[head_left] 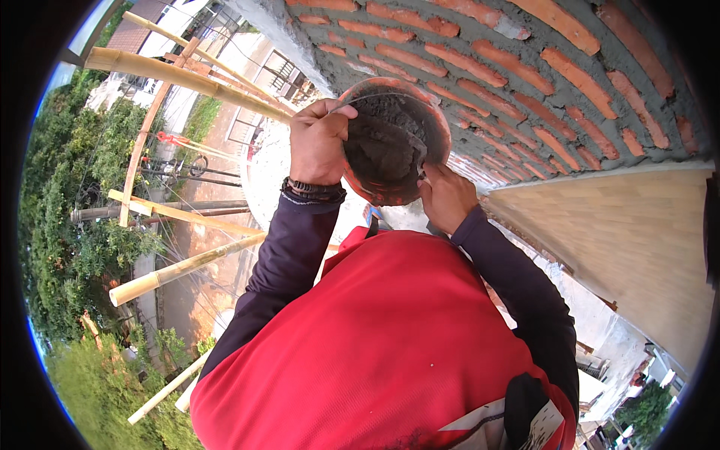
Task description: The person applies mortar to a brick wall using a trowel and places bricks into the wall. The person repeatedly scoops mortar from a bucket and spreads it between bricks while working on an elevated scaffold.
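Observation:
A round orange bucket (442, 124) holds wet grey mortar (382, 135) in front of me, close to the brick wall. My left hand (316, 142) is closed on the bucket's left rim, where the thin wire handle (382, 94) meets my fingers. At the right side of the bucket, my right hand (450, 196) is closed around what looks like a trowel. Its mortar-coated blade can hardly be told from the mortar, and my fingers hide most of its grip.
A brick wall (525, 75) with grey mortar joints rises ahead and to the right, above a pale wood-look panel (622, 232). Bamboo scaffold poles (187, 79) stick out at left. Far below lie the ground (214, 285) and trees (67, 180).

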The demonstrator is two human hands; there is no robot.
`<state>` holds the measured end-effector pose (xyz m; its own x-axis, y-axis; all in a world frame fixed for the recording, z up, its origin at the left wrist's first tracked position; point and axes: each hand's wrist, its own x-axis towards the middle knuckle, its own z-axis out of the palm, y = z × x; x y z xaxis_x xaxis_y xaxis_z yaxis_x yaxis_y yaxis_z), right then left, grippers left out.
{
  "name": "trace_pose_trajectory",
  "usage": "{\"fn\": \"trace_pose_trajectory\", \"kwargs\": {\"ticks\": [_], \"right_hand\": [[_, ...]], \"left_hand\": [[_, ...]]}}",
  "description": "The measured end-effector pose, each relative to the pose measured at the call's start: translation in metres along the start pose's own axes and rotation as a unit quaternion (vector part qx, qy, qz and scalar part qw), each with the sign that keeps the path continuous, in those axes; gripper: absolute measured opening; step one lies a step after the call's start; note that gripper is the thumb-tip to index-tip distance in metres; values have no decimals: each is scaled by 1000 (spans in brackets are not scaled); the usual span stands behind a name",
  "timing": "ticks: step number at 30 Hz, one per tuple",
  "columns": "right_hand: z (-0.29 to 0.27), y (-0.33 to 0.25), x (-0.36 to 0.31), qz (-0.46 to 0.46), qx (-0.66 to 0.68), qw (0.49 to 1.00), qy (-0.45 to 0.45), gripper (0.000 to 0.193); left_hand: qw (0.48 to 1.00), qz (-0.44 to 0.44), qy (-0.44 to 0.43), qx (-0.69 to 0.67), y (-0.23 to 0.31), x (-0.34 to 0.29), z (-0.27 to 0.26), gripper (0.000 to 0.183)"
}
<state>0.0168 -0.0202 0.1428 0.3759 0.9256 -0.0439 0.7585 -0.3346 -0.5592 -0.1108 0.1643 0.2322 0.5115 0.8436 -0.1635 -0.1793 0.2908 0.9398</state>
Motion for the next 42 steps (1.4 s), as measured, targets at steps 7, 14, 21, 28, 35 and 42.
{"fn": "trace_pose_trajectory", "kwargs": {"ticks": [7,14,21,28,35,42], "right_hand": [[-23,3,25,72,99,951,-285,39],[-59,47,-20,123,-106,971,-177,41],[20,47,13,-2,79,985,-153,37],[39,32,41,-66,163,972,-156,31],[-39,22,40,50,202,947,-245,31],[-186,21,24,119,184,945,-243,27]], "left_hand": [[999,-18,14,26,1,-3,7,11],[1000,-16,9,5,3,-6,8,8],[999,-38,-9,7,4,-6,21,9],[999,-17,5,39,6,-5,13,16],[992,14,64,-109,-2,9,-26,20],[983,-4,149,-111,-23,19,-53,9]]}}
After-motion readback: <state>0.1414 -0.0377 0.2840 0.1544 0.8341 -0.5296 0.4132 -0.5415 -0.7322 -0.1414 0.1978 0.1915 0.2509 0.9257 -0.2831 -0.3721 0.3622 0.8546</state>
